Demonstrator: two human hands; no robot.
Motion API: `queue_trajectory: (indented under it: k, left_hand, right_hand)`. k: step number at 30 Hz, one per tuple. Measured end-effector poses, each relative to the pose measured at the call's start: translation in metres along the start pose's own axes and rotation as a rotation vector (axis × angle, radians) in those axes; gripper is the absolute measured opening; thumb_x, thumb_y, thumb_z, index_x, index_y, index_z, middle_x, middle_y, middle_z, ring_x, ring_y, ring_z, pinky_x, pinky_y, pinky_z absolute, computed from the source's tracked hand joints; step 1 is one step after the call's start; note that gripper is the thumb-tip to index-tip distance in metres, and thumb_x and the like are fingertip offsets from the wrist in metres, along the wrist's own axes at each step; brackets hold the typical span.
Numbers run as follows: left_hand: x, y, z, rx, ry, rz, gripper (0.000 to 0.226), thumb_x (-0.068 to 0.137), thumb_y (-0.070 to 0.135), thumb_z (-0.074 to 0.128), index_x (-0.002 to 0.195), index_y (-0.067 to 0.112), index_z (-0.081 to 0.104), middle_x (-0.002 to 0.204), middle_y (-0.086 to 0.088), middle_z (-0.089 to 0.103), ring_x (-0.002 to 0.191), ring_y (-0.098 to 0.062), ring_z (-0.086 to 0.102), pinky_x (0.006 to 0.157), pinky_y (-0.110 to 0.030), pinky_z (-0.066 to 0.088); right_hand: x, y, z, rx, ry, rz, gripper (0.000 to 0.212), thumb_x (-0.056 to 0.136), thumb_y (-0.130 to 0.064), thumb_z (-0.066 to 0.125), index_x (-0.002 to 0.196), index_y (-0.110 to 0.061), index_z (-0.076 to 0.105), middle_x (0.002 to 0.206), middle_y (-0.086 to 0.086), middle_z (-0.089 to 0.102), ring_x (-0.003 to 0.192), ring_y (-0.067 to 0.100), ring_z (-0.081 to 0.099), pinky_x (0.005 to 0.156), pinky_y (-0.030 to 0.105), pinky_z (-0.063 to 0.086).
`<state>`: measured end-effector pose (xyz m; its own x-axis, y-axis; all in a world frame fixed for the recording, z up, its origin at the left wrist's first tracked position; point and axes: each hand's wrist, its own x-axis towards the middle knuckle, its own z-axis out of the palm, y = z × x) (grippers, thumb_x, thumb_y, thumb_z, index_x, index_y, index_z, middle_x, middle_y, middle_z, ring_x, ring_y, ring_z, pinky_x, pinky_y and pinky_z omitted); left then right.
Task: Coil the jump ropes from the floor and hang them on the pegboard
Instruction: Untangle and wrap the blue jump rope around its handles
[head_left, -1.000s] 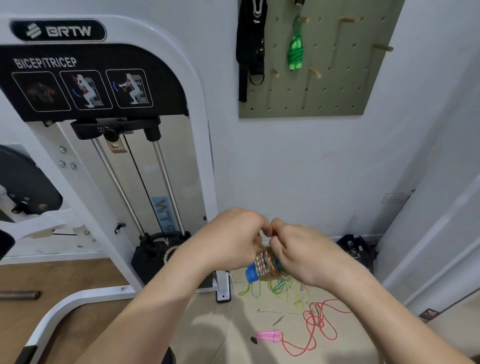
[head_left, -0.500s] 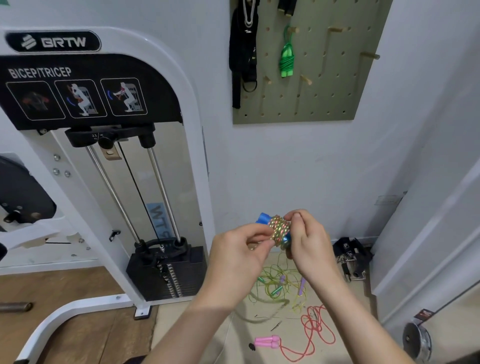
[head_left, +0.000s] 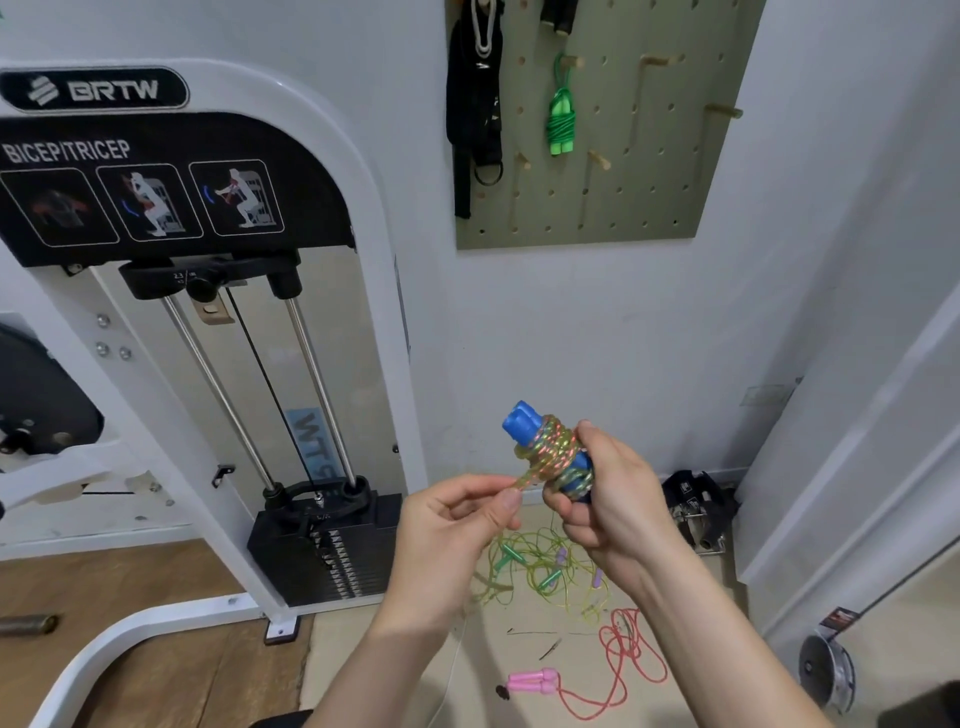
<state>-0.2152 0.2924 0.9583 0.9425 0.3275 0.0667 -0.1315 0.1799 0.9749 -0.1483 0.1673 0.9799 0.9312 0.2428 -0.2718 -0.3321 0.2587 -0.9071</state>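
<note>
Between both hands, chest height: blue-handled rope (head_left: 553, 454), wound round its handles. Right hand (head_left: 608, 501) clamps bundle; left hand (head_left: 457, 525) pinches loose end. Step: finishing coil. Next, likely: tuck end, lift to pegboard (head_left: 649, 171) above. Pink rope (head_left: 613, 670) on floor below.

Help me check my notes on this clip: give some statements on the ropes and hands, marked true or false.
1. The right hand grips the blue-handled rope. True.
2. The left hand is empty. False: it pinches that rope's loose end.
3. A green rope hangs on the pegboard. True.
4. The pink-handled rope hangs on a peg. False: it lies on the floor.
</note>
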Motion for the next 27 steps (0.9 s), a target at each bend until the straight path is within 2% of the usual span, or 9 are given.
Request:
queue_trajectory:
  k: [4,7,10,12,14,17,20,22,27]
  left_hand:
    - [0.006,0.002,-0.007,-0.024,-0.158,-0.047,0.045,0.074,0.012,0.075,0.115,0.023,0.061,0.052,-0.001,0.048,0.047,-0.007,0.036,0.044,-0.015,0.029]
    - [0.013,0.007,-0.015,-0.018,-0.308,-0.081,0.051,0.077,0.013,0.065,0.126,0.015,0.054,0.052,0.004,0.045,0.046,-0.006,0.033,0.042,-0.015,0.025]
    - [0.017,0.008,-0.018,-0.031,-0.363,-0.099,0.046,0.08,0.014,0.059,0.125,0.007,0.054,0.051,0.006,0.04,0.044,-0.003,0.03,0.041,-0.015,0.018]
    - [0.016,0.006,-0.017,-0.031,-0.343,-0.102,0.042,0.082,0.017,0.06,0.123,0.007,0.057,0.052,0.006,0.041,0.046,-0.005,0.029,0.041,-0.014,0.018]
    - [0.014,0.004,-0.016,0.031,-0.295,-0.089,0.035,0.087,0.017,0.063,0.122,0.01,0.06,0.054,0.006,0.04,0.048,-0.006,0.029,0.041,-0.013,0.022]
    - [0.014,0.001,-0.016,0.297,-0.198,-0.034,0.031,0.09,0.014,0.063,0.121,0.017,0.061,0.054,0.007,0.043,0.049,-0.004,0.038,0.05,-0.013,0.034]
    - [0.015,0.0,-0.012,0.464,-0.143,0.03,0.025,0.086,0.02,0.068,0.111,0.023,0.065,0.052,0.009,0.047,0.049,-0.004,0.041,0.051,-0.015,0.034]
    - [0.014,0.0,-0.009,0.483,-0.128,0.057,0.017,0.083,0.023,0.071,0.1,0.027,0.069,0.05,0.007,0.044,0.046,-0.007,0.036,0.047,-0.018,0.03]
    - [0.018,0.011,-0.014,0.388,-0.161,0.01,0.015,0.076,0.028,0.077,0.09,0.024,0.075,0.056,-0.004,0.052,0.053,-0.011,0.043,0.058,-0.025,0.037]
  right_hand:
    - [-0.004,0.001,-0.003,0.079,-0.238,0.199,0.04,0.101,-0.042,0.038,0.1,-0.007,0.056,0.045,0.009,0.04,0.03,0.006,0.015,0.035,0.009,0.01]
    - [-0.004,0.003,-0.004,0.111,-0.358,0.358,0.04,0.098,-0.048,0.038,0.09,-0.012,0.056,0.045,0.005,0.036,0.028,0.004,0.017,0.03,0.008,0.011]
    - [-0.005,0.006,-0.003,0.063,-0.389,0.386,0.042,0.097,-0.052,0.037,0.093,-0.014,0.056,0.047,0.008,0.043,0.028,0.006,0.023,0.029,0.009,0.017]
    - [-0.006,0.009,-0.001,-0.046,-0.359,0.311,0.052,0.097,-0.056,0.036,0.099,-0.011,0.064,0.059,0.015,0.057,0.039,0.013,0.04,0.037,0.017,0.036]
    - [-0.003,0.013,-0.001,-0.223,-0.233,0.149,0.053,0.097,-0.056,0.037,0.103,-0.014,0.069,0.083,0.01,0.07,0.065,0.018,0.061,0.06,0.03,0.053]
    - [0.003,0.009,-0.004,-0.486,-0.103,-0.241,0.039,0.095,-0.052,0.043,0.103,-0.023,0.067,0.098,-0.004,0.072,0.092,0.01,0.067,0.088,0.034,0.053]
    - [0.004,0.001,-0.002,-0.815,-0.219,-0.437,0.034,0.087,-0.057,0.05,0.096,-0.029,0.066,0.085,-0.011,0.07,0.079,0.0,0.062,0.074,0.021,0.05]
    - [0.008,0.001,-0.001,-0.915,-0.206,-0.475,0.023,0.091,-0.045,0.059,0.089,-0.024,0.066,0.074,-0.007,0.068,0.065,0.003,0.058,0.064,0.024,0.048]
    - [0.01,-0.002,-0.005,-0.532,-0.217,-0.309,0.031,0.095,-0.025,0.058,0.076,-0.003,0.067,0.064,0.008,0.06,0.059,0.014,0.052,0.054,0.025,0.042]
